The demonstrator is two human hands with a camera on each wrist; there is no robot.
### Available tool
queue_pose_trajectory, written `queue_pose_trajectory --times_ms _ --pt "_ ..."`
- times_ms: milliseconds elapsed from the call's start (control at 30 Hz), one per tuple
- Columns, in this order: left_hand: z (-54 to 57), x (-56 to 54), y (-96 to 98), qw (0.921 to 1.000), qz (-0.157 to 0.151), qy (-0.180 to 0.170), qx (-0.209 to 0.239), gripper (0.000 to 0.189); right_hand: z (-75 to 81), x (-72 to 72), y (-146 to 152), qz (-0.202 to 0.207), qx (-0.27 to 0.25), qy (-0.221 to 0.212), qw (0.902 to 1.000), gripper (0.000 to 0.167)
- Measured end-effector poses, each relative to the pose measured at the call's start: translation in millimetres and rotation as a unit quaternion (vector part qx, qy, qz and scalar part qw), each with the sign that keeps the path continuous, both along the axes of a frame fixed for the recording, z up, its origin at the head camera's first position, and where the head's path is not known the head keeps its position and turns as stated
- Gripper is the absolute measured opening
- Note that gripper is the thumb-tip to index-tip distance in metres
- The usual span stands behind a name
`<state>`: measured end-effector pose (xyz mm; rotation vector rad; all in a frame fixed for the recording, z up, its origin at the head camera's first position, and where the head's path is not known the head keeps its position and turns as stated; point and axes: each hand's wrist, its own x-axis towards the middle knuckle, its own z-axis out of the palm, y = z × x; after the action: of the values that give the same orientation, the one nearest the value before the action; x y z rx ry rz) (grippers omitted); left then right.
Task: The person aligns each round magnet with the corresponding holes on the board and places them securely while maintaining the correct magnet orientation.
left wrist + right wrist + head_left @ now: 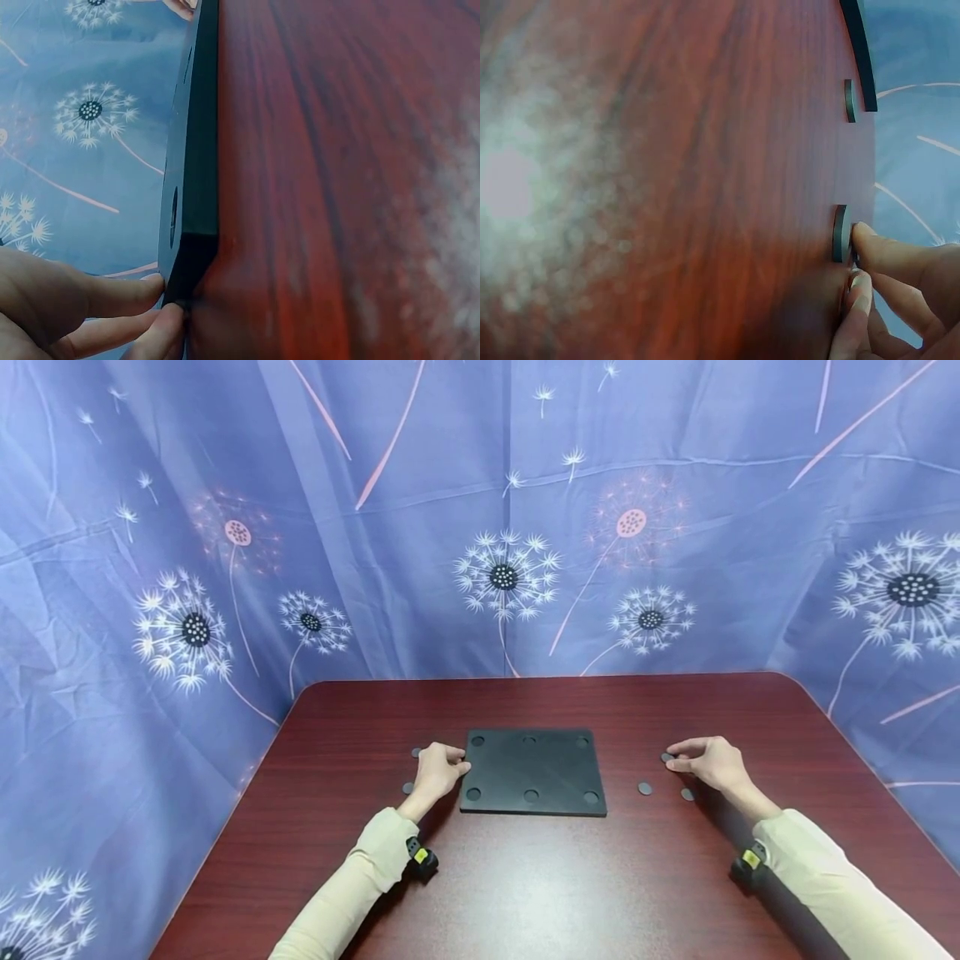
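A flat black board point(534, 768) with several round recesses lies mid-table. At its left edge is my left hand point(438, 770), thumb and forefinger pinching the edge; the left wrist view has these fingertips point(154, 287) right at the board's end point(196, 187). My right hand point(712, 762), to the right of the board, pinches a small dark round disc point(667, 757) between thumb and forefinger, low over the table. Two similar discs lie near it, one closer to the board point(645, 788) and another below the hand point(687, 794). In the right wrist view the fingers mostly hide the pinched disc.
Left of the board, beside my left hand, lie two more dark discs, a farther disc point(417, 752) and a nearer disc point(408, 787). The reddish-brown wooden table point(540, 877) shines with glare at the front. A blue dandelion-print curtain point(420, 568) hangs behind and around it.
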<state>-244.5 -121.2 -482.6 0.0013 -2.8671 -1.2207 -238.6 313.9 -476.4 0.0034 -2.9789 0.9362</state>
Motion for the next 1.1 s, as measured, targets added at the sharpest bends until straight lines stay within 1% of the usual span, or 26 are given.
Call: queue_pose_trajectory --times_ms 200,367,467,700,967,1100 --pt "0.1 -0.7 1.2 0.9999 0.001 0.003 -0.012 0.023 -0.2 0.0 -2 0.004 0.010 0.009 0.9999 0.033" --pt "-0.2 -1.3 0.5 0.9998 0.001 0.009 -0.016 0.022 -0.6 -0.5 -4 0.011 0.018 0.028 0.9994 0.028" --pt "-0.5 -1.4 0.4 0.9999 0.003 0.003 -0.015 0.022 -0.6 0.3 -5 0.015 0.023 0.036 0.9990 0.027" --pt "-2.8 -2.7 0.7 0.9999 0.003 -0.009 -0.011 0.023 -2.2 1.3 -7 0.011 0.026 0.041 0.9987 0.026" --pt "-2.4 -2.3 -0.4 0.9999 -0.002 -0.009 -0.011 0.024 1.2 -1.2 -9 0.012 0.013 0.044 0.9989 0.026" --pt "-1.7 -1.7 -0.8 0.9998 -0.008 0.000 -0.017 0.023 6.5 -1.6 -12 0.008 0.005 0.050 0.9987 0.025"
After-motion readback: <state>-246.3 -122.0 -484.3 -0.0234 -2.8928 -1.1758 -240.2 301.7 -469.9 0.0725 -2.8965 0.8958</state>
